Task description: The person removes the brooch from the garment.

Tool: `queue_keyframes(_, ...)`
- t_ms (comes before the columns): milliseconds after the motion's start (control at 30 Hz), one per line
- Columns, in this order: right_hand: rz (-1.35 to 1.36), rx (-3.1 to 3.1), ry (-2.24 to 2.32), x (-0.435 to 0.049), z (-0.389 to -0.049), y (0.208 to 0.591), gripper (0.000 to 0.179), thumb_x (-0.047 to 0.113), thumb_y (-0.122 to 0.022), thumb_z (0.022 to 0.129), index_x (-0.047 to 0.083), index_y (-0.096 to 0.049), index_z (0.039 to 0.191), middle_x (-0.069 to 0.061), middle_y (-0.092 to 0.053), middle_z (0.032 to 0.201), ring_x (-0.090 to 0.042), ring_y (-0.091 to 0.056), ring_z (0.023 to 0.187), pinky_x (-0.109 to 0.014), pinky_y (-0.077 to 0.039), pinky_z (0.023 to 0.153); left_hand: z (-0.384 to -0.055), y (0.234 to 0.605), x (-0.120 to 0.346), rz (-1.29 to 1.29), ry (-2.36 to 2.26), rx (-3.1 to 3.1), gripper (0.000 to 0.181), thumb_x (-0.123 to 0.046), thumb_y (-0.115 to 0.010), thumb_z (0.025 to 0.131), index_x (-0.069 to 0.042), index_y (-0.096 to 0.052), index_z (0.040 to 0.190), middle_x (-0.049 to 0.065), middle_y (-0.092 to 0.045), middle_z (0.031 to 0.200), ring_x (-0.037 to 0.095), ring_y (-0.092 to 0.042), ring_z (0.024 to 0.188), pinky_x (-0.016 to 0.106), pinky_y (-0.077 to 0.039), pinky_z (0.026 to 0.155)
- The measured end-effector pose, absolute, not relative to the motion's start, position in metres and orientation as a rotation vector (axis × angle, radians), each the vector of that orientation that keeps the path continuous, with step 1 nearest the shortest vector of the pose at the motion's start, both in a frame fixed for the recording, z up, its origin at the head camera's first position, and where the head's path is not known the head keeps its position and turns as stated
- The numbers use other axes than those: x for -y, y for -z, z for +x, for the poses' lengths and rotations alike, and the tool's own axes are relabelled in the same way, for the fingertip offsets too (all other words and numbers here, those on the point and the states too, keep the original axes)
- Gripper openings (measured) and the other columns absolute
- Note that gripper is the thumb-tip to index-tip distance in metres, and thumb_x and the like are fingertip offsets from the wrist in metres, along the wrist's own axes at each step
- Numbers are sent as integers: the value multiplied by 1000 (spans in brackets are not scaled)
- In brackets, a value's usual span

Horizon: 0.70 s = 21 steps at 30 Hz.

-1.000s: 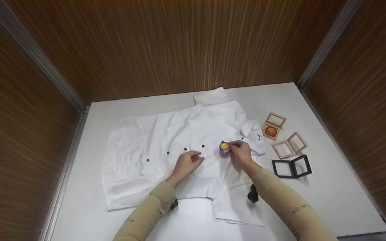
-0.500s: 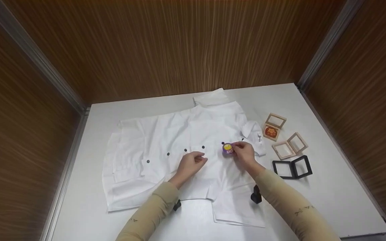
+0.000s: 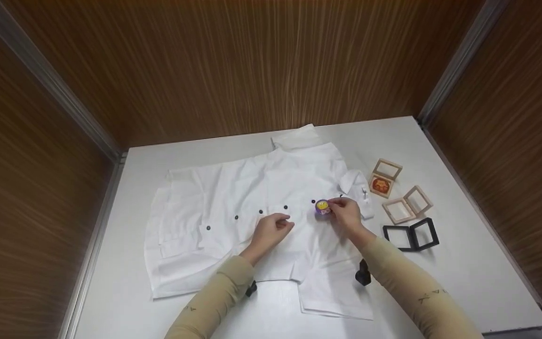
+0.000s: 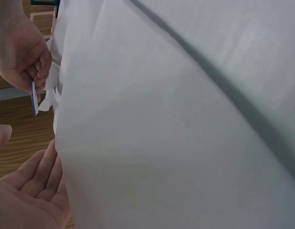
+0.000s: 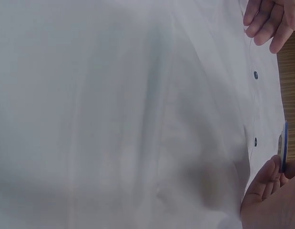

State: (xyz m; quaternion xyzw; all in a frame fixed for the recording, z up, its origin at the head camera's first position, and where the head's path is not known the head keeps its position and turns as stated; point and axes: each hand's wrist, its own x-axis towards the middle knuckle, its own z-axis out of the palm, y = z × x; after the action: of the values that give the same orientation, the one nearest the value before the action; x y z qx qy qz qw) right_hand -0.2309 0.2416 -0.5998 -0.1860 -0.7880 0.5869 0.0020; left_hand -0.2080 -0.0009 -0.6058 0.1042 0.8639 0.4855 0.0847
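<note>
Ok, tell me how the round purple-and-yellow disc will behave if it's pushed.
The round purple-and-yellow disc is probably stiff: edge-on in the wrist views, it shows no obvious bend. It's likely light, as the right hand pinches it by one edge. Stood on its rim, its round outline could let it roll.

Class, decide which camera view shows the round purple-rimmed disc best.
The head view: there the round purple-rimmed disc, pinched in the right hand, shows its yellow printed face. Both wrist views show it nearly edge-on, as a thin strip, its picture unreadable.
</note>
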Motion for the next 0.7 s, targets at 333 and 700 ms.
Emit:
queue_keyframes(333,-613,2430,-1892,-247,-230,595,21,1,-63,101,-15,-69,113,-9,-73,97,-1,-60,76,-13,-54,68,-209,606,-4,366,-1437,-2622,33,-21,-74,98,0,-75,123,13,-81,107,27,-78,99,36,-65,91)
queue_keyframes(700,-650,2419,-1852,-262,-230,591,23,2,-64,102,-15,-68,116,-4,-71,90,-1,-59,71,-13,-55,68,-206,605,-14,349,-1443,-2580,33,-21,-73,100,-2,-74,126,11,-79,110,25,-77,103,34,-64,91)
